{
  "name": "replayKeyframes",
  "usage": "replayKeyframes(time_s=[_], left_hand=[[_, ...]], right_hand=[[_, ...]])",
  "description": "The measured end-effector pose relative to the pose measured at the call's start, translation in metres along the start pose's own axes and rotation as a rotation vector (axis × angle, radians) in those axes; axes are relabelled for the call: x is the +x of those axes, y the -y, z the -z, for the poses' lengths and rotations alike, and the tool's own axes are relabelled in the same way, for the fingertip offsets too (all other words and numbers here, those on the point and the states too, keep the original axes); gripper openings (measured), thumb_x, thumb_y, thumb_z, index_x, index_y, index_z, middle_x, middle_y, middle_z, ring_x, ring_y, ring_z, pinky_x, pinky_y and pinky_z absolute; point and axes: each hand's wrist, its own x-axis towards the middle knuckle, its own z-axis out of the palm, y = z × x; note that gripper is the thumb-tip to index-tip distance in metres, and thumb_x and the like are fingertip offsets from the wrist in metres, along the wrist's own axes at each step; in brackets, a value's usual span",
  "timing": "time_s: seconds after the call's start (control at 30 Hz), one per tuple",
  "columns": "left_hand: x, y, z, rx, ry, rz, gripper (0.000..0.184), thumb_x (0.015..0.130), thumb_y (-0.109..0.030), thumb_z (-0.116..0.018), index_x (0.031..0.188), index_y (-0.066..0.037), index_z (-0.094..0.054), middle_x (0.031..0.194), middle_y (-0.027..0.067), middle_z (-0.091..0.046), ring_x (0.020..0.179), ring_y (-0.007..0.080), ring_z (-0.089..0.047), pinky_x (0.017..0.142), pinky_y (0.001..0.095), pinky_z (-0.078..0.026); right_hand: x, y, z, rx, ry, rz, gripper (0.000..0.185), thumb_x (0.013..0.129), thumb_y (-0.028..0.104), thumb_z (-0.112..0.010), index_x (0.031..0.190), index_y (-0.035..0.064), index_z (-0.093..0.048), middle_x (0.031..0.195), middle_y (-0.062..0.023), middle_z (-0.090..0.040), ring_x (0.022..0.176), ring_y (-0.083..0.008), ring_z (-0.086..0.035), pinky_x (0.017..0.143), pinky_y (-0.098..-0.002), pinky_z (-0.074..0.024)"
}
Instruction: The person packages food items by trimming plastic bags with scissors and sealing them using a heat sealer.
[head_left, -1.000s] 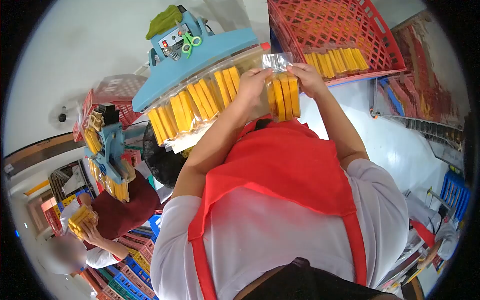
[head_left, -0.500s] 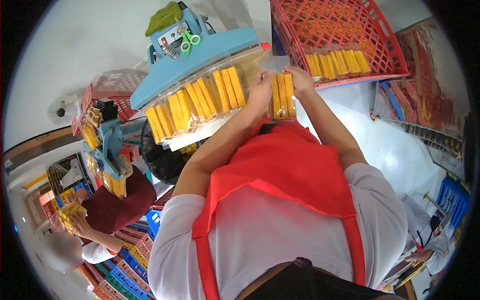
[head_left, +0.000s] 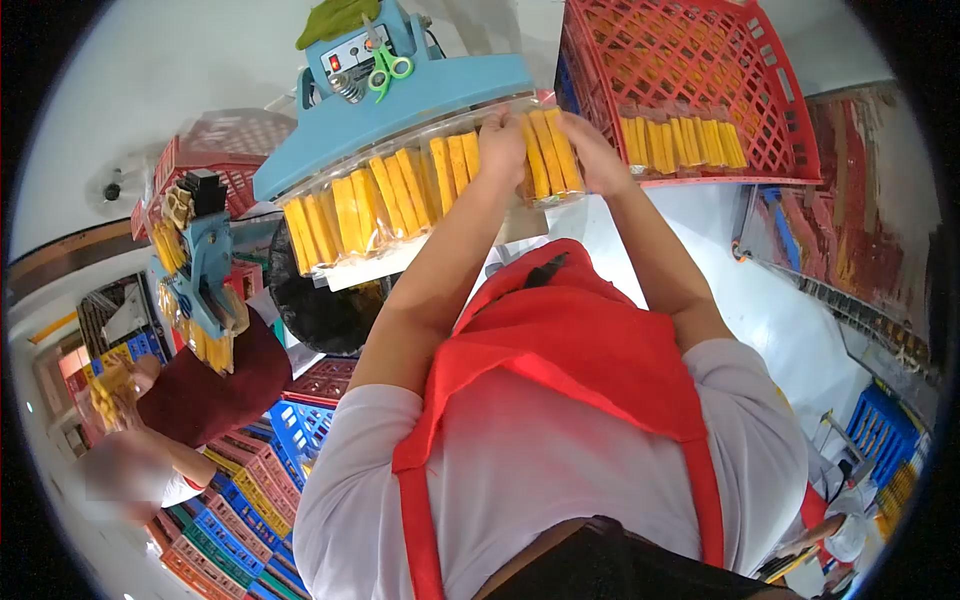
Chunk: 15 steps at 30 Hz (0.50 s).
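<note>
My left hand [head_left: 502,150] and my right hand [head_left: 594,158] hold the two sides of a clear plastic packet of yellow sticks [head_left: 548,155], fingers closed on its edges. Its upper end lies against the right end of a blue bar sealer [head_left: 420,95]. Left of it, several more packets of yellow sticks [head_left: 350,210] hang side by side along the sealer's front edge. My left hand is close beside the nearest of these, partly covering it. The fingertips of both hands are partly hidden.
Green-handled scissors [head_left: 385,70] and a green cloth [head_left: 335,22] rest on the sealer. A red crate [head_left: 690,180] with yellow packets stands at right. A black-lined bin [head_left: 310,310] sits below the sealer. At left, another person's hands [head_left: 135,380] hold yellow sticks near a second sealer [head_left: 205,270].
Both hands have moved the packet up and forward, from in front of the apron to the sealer's right end. The left hand has shifted slightly left, onto the packet's side.
</note>
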Motion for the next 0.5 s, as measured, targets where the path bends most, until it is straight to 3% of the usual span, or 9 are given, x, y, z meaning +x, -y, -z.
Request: replayKeyframes(time_s=[0.07, 0.27, 0.33, 0.37, 0.43, 0.47, 0.5], left_hand=[[-0.001, 0.002, -0.001, 0.024, -0.051, 0.012, 0.038, 0.085, -0.005, -0.034, 0.122, 0.005, -0.029, 0.109, 0.0168, -0.048, 0.093, 0.0248, -0.054, 0.078, 0.0341, -0.046], [0.003, 0.003, 0.006, 0.17, -0.034, -0.157, 0.034, 0.082, -0.006, -0.038, 0.112, 0.01, -0.039, 0.108, 0.0202, -0.048, 0.091, 0.0248, -0.054, 0.075, 0.0334, -0.047], [-0.021, -0.014, 0.008, 0.595, 0.008, -0.345, 0.037, 0.08, -0.012, -0.045, 0.11, 0.01, -0.043, 0.112, 0.0255, -0.045, 0.099, 0.0316, -0.051, 0.081, 0.0357, -0.043], [-0.031, -0.014, 0.016, 0.596, 0.006, -0.343, 0.037, 0.08, -0.012, -0.045, 0.11, 0.01, -0.043, 0.112, 0.0255, -0.045, 0.099, 0.0316, -0.051, 0.081, 0.0357, -0.043], [-0.049, -0.015, 0.041, 1.07, 0.116, -0.618, 0.054, 0.077, -0.019, -0.053, 0.123, 0.003, -0.034, 0.121, 0.0252, -0.04, 0.116, 0.0352, -0.036, 0.094, 0.0391, -0.03], [-0.057, -0.019, 0.056, 1.076, 0.112, -0.612, 0.054, 0.077, -0.019, -0.053, 0.123, 0.003, -0.034, 0.121, 0.0252, -0.04, 0.116, 0.0352, -0.036, 0.094, 0.0391, -0.03], [-0.065, -0.025, 0.072, 1.31, 0.144, -0.69, 0.056, 0.077, -0.023, -0.053, 0.125, -0.001, -0.033, 0.125, 0.0237, -0.036, 0.119, 0.0361, -0.03, 0.096, 0.0429, -0.025]], right_hand=[[-0.012, -0.015, -0.003, -0.295, -0.054, 0.195, 0.038, 0.076, 0.013, -0.06, 0.109, -0.0004, -0.047, 0.097, -0.0058, -0.055, 0.091, -0.0146, -0.052, 0.079, -0.0272, -0.042], [-0.007, -0.017, -0.016, -0.201, 0.007, 0.114, 0.038, 0.078, 0.008, -0.056, 0.113, 0.0011, -0.045, 0.1, -0.0069, -0.055, 0.089, -0.0149, -0.055, 0.077, -0.0272, -0.0442], [-0.004, -0.021, -0.017, -0.196, 0.02, 0.113, 0.037, 0.079, 0.008, -0.054, 0.114, 0.0016, -0.044, 0.103, -0.0067, -0.054, 0.091, -0.0142, -0.053, 0.079, -0.0267, -0.0428], [-0.002, -0.023, -0.018, -0.193, 0.032, 0.117, 0.037, 0.08, 0.009, -0.052, 0.115, 0.0021, -0.043, 0.106, -0.0064, -0.053, 0.094, -0.0135, -0.052, 0.08, -0.0261, -0.0415], [-0.002, -0.025, -0.024, -0.2, 0.022, 0.101, 0.037, 0.08, 0.009, -0.052, 0.115, 0.0022, -0.043, 0.106, -0.0068, -0.053, 0.093, -0.0138, -0.053, 0.08, -0.0262, -0.0419], [-0.002, -0.027, -0.028, -0.209, 0.013, 0.086, 0.037, 0.08, 0.01, -0.053, 0.115, 0.0022, -0.044, 0.106, -0.0072, -0.053, 0.093, -0.014, -0.053, 0.079, -0.0263, -0.0423], [-0.003, -0.029, -0.032, -0.204, 0.017, 0.082, 0.037, 0.08, 0.01, -0.053, 0.115, 0.0022, -0.044, 0.106, -0.0072, -0.053, 0.093, -0.014, -0.053, 0.079, -0.0263, -0.0423]])
